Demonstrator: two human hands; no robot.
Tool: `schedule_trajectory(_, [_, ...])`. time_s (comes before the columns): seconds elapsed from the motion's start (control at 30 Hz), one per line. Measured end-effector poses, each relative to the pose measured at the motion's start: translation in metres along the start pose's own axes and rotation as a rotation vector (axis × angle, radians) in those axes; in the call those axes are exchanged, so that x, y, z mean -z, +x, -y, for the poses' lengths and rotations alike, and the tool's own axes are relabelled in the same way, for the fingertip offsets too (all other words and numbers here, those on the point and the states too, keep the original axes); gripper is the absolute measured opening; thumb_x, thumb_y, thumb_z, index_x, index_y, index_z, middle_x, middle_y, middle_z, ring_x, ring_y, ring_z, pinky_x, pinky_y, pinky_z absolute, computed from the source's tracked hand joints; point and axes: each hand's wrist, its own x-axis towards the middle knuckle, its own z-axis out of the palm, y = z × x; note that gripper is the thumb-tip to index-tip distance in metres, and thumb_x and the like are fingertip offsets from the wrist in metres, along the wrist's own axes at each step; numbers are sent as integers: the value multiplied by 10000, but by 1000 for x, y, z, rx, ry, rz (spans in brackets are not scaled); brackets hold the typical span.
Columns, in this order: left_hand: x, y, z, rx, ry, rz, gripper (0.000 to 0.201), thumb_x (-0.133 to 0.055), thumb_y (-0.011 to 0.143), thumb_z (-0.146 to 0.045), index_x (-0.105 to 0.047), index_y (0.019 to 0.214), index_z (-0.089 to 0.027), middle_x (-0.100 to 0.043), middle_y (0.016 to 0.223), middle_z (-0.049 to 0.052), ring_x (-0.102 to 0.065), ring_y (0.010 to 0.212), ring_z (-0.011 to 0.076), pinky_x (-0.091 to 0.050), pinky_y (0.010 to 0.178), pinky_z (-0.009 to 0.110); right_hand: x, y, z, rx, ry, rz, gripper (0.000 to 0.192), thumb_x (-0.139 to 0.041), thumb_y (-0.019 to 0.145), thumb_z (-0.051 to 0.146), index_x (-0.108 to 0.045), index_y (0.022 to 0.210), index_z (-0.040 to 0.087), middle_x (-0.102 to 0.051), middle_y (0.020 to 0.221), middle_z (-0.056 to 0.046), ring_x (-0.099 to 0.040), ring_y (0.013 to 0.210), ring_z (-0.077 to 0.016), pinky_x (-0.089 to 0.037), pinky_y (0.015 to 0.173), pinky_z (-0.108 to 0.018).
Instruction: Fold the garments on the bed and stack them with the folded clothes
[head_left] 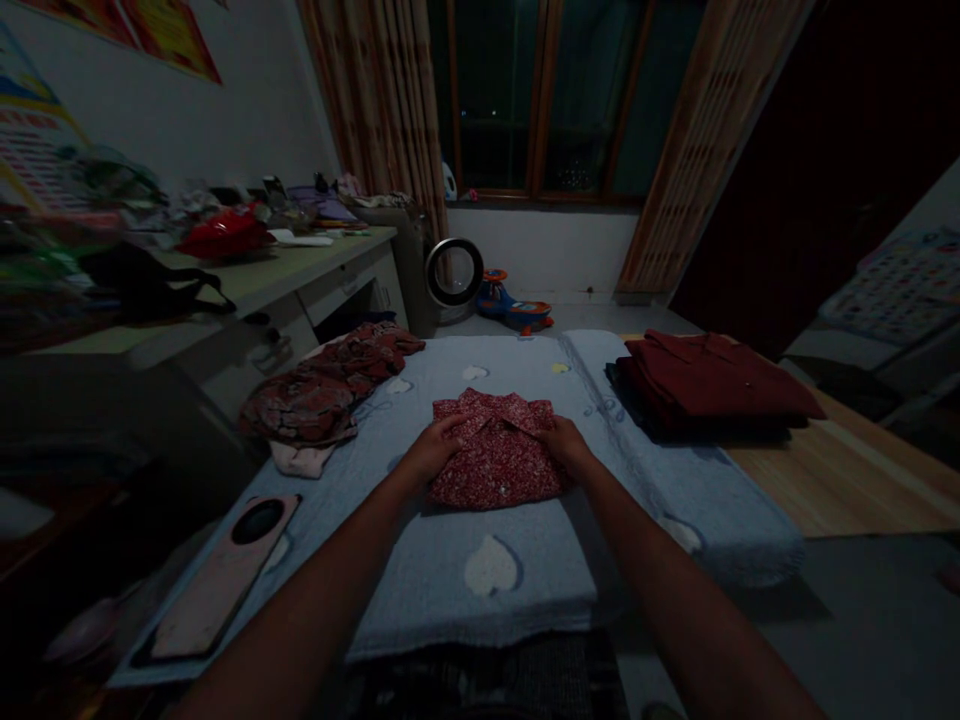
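A red shirt with a small pale pattern [499, 465] lies folded on the blue blanket, its collar toward the far side. My left hand [437, 448] grips its left edge, thumb on top of the cloth and the other fingers mostly hidden. At the opposite edge my right hand [562, 445] pinches the fabric in the same way. The blue blanket [491, 610] with pale heart shapes covers the table beneath.
Folded dark red and black clothes [720, 380] are stacked at the right. Crumpled patterned clothing [322, 390] lies at the left, with a pink phone [225, 580] nearer me. A cluttered desk [315, 270] stands along the left wall; a ride-on toy [517, 305] sits beneath the window.
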Motion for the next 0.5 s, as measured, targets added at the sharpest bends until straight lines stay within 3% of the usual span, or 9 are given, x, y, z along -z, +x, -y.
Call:
schedule_trajectory(0.13, [-6, -12, -25, -13, 60, 31, 628, -591, 722, -191, -581, 1348, -153, -723, 1102, 67, -660, 842, 192, -499, 725, 281, 15, 1, 4, 117, 2, 5, 259, -652, 808, 293, -729, 1018, 162, -751, 1048, -60, -680, 976, -220, -501, 753, -241])
schedule_trajectory(0.23, [-14, -16, -49, -55, 48, 60, 628, -592, 739, -200, -566, 1365, -158, -706, 1162, 69, -662, 914, 211, -510, 772, 297, 40, 2, 10, 187, 20, -22, 217, -643, 810, 263, -724, 980, 156, -753, 1019, -63, -682, 942, -220, -499, 754, -249])
schedule_trajectory(0.37, [-35, -11, -86, -58, 53, 98, 641, -572, 763, -185, -531, 1403, -198, -696, 1193, 58, -659, 947, 219, -513, 795, 310, 88, 6, 18, 233, 90, -58, 221, -639, 808, 245, -717, 997, 162, -750, 1025, -55, -680, 926, -216, -507, 758, -255])
schedule_trajectory(0.5, [-68, 6, -125, -118, -15, 149, 642, -564, 768, -155, -522, 1407, -190, -679, 1224, 72, -647, 931, 210, -499, 810, 316, 147, 9, 23, 196, 137, -133, 235, -638, 797, 202, -702, 1011, 128, -750, 990, -70, -682, 853, -205, -519, 718, -258])
